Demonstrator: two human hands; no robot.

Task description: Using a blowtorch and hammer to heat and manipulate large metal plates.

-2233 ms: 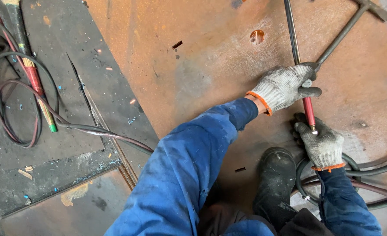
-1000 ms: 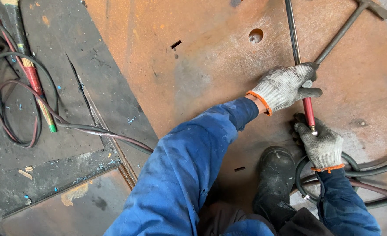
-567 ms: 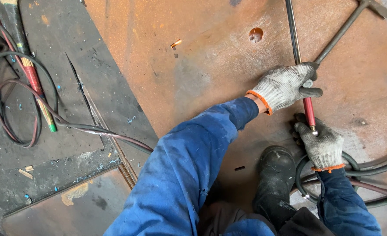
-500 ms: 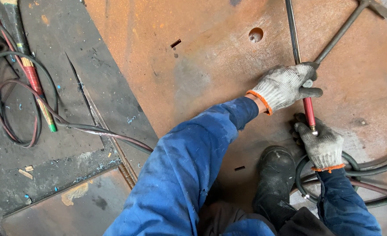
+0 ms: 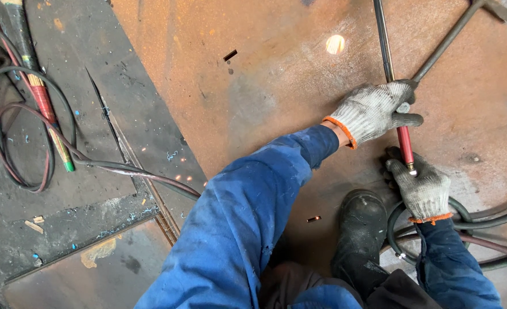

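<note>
1. The left hand (image 5: 373,111), in a grey knit glove with an orange cuff, is gripping the cutting torch (image 5: 404,143) near its front, fingers wrapped around the metal tube where it meets the red handle.
2. The right hand (image 5: 420,186), gloved the same way, is clasping the rear end of the red handle, just below the left hand and near the black boot (image 5: 361,229).
3. The torch is lying low over the rusty steel plate (image 5: 276,91), its long tube running up toward the top edge of the view, beside a second grey bar (image 5: 448,40) that is slanting off to the upper right.
4. Compared with the earlier frames, both hands are staying in the same grip and the same place; the blue sleeves are not shifting either.
5. What is changing is the round hole (image 5: 335,44) in the plate: it was dark half a second ago and is now glowing bright yellow-white.
6. Small orange sparks (image 5: 193,178) are now showing over the dark floor (image 5: 64,229) at the plate's left edge, and one glowing fleck is lying near the boot.
7. The hoses (image 5: 494,220) are curling beside the right wrist, unchanged.
</note>
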